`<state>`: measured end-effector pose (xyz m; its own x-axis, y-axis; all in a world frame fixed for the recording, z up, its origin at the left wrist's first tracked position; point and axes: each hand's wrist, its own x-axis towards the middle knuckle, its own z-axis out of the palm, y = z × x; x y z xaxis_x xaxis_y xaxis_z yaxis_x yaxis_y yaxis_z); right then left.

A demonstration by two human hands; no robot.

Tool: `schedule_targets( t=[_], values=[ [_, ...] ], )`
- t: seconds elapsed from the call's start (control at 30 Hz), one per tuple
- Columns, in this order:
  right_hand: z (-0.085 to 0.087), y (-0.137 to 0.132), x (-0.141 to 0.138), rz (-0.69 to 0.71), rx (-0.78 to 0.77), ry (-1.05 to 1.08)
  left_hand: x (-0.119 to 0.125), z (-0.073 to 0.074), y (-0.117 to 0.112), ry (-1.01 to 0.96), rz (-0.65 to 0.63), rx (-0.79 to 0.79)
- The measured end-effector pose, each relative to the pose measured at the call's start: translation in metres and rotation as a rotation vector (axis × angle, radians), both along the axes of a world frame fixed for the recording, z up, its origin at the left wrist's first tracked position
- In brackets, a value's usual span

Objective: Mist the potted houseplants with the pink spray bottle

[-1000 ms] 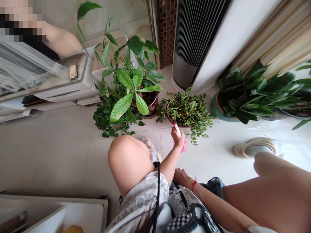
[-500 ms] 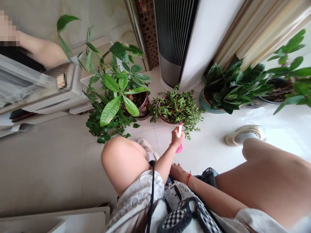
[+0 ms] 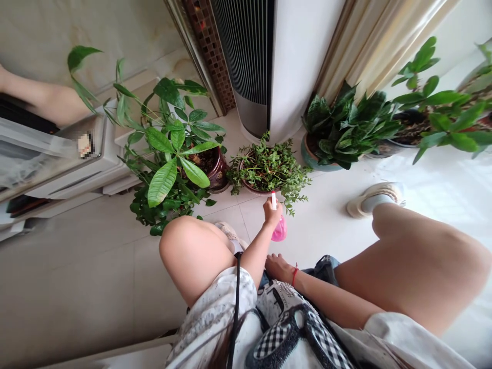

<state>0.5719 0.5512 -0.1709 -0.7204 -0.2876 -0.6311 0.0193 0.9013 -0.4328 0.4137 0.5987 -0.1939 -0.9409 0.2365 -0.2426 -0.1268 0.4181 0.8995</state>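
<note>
My left hand is closed round a pink spray bottle with a white head and a red nozzle. The nozzle points towards a low leafy plant in a round pot, just ahead of my fingers. Most of the bottle's neck is hidden by the hand. Near my lap, my right hand rests with its fingers loosely stretched and holds nothing; a red string bracelet circles that wrist.
A taller plant in a dark red pot stands to the left. Right of centre is a broad-leaved plant in a teal pot, with another plant beyond. A tall floor unit stands behind; a white cabinet lines the left. A person's arm shows there.
The view has shifted, so the plants and floor unit appear further left. My left hand still holds the spray bottle, and more of its pink body shows. My right hand stays near my lap.
</note>
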Motion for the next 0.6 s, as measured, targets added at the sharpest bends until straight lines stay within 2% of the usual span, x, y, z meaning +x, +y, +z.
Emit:
schedule_targets(
  t=[0.13,0.27,0.33,0.5,0.6],
  values=[
    [0.002,0.000,0.000,0.000,0.005,0.013,-0.002,-0.002,-0.005,0.000,0.084,-0.061],
    [0.005,-0.001,0.000,-0.001,0.013,0.014,-0.002,0.001,-0.006,-0.006,0.089,-0.093],
    [0.007,-0.001,-0.001,-0.001,0.018,0.013,-0.002,0.003,-0.004,-0.017,0.046,-0.092],
    [0.009,0.000,-0.001,0.001,0.015,0.012,0.003,0.008,0.003,0.004,-0.155,-0.026],
    [0.008,0.000,-0.001,-0.002,0.017,0.011,0.007,0.011,0.005,0.017,-0.204,-0.014]
  ],
)
